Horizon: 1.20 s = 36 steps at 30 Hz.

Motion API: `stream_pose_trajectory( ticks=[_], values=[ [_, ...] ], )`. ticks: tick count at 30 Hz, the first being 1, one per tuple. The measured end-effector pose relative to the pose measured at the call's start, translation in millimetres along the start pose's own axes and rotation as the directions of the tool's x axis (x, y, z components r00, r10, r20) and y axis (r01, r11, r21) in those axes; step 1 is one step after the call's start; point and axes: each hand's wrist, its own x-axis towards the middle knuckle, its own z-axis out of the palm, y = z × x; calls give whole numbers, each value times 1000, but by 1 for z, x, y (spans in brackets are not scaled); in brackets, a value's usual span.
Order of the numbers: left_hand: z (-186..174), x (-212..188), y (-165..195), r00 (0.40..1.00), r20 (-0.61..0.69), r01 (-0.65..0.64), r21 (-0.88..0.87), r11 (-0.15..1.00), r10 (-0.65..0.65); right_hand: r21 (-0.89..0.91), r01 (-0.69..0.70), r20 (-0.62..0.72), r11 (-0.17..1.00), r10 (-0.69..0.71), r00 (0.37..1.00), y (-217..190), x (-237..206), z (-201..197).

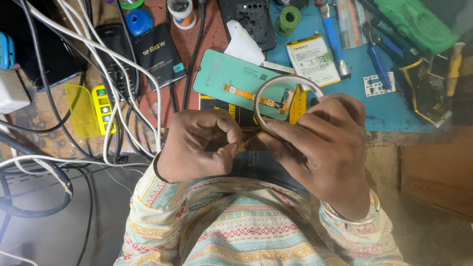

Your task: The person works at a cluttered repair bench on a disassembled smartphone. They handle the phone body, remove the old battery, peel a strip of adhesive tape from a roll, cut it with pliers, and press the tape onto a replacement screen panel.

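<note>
The light is soft and even, falling from above and ahead of the person, bright on the blue mat (389, 106) and the teal phone panel (231, 76). The left hand (199, 145) and right hand (320, 148) are sharp, casting only faint shadows onto the lap below. The lower left corner sinks into dim grey. A mild sheen sits on the white cables (113, 59). Straight lines bend slightly toward the frame edges, and the far right corner is soft

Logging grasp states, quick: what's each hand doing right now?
Left hand: closed, pinching the free end of a thin tape strip.
Right hand: closed on a tape roll.
</note>
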Motion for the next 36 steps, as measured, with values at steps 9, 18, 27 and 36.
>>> stream_pose_trajectory(
  ticks=[9, 18, 27, 36],
  values=[
    [-1, -17, -8, 991, 73, -104, -70, 992, 109, 17, -62, 1, 998, 62, 998, -12, -9, 2],
    [19, -14, -11, 915, -202, -288, 278, 916, 349, 348, -303, -32, 887, 334, 942, -20, -23, 7],
    [40, -16, -23, 795, -174, -449, 474, 757, 580, 658, -369, 38, 657, 461, 887, -27, -44, 18],
    [55, -27, -39, 912, -212, -348, 48, 936, 350, 914, -392, 276, 106, 547, 790, -48, -60, 20]
  ],
)
